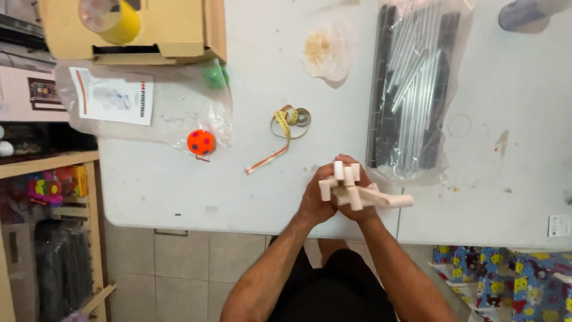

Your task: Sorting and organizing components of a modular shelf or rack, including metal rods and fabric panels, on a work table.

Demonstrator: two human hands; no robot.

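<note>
Head view, two annotators:

— What is held?
— A cluster of white plastic connectors is gripped between both hands over the near edge of the white table. The left hand is closed round its left side; the right hand is closed round it from behind and below. The hands are pressed close together. One white prong is seen sticking out to the right.

— Nearby?
— A clear bag of black and grey rods is laid just beyond the hands. A yellow measuring tape is coiled to the left. An orange spotted ball is seen further left, by a plastic bag with a leaflet. A cardboard box is set at the far corner.
</note>
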